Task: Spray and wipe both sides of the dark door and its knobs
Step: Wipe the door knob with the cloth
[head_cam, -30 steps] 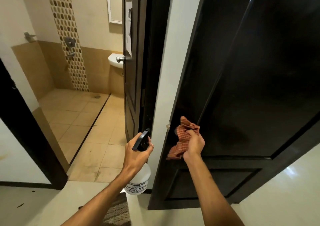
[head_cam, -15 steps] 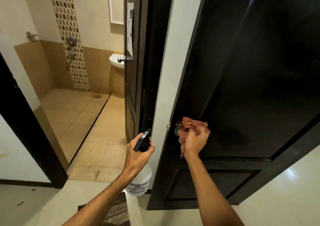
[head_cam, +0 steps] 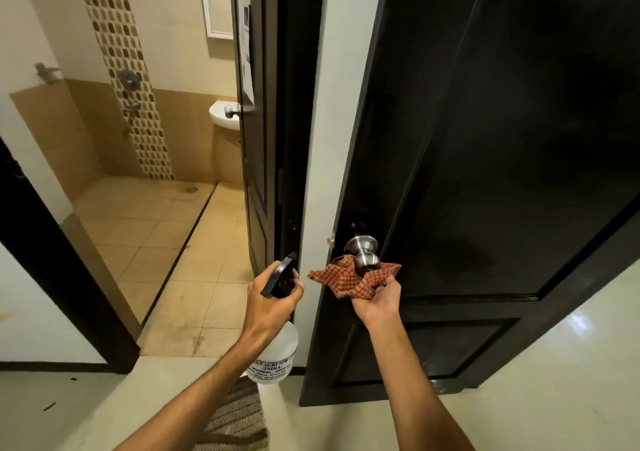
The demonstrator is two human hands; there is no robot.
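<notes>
Wiping the knob [head_cam: 366, 264], lower centre of frame.
My right hand [head_cam: 375, 300] curls round the soft cloth [head_cam: 349, 281] under that slick steel knob on the dark door [head_cam: 502, 139], probably touching it; my left hand [head_cam: 270, 300] grips the light spray bottle [head_cam: 277, 357] at its neck.

- Glossy dark panelled door [head_cam: 485, 139]: its top and right side are cut off by the frame's edges.
- Right hand [head_cam: 377, 298], lower centre: fingers hidden under the red checked cloth [head_cam: 349, 279].
- White plastic spray bottle [head_cam: 277, 357]: the left hand [head_cam: 268, 301] covers part of its label, and the small print is probably unreadable.
</notes>
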